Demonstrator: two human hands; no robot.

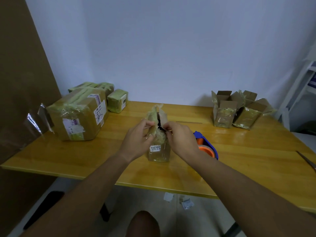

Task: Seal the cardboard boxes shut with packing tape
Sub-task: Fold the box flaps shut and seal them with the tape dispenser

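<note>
A small cardboard box (159,151), wrapped in old clear tape and bearing a white label, stands upright at the middle of the wooden table (239,151). Its top flaps stand up and apart, with a dark gap between them. My left hand (138,139) pinches the left flap. My right hand (181,139) pinches the right flap. A blue tape dispenser (207,146) with an orange roll lies just right of the box, partly behind my right wrist.
Taped boxes (78,115) sit at the table's back left, a small one (118,100) behind them. Two open boxes (239,110) stand at the back right. A thin blade-like tool (307,160) lies at the right edge. Brown board leans at left.
</note>
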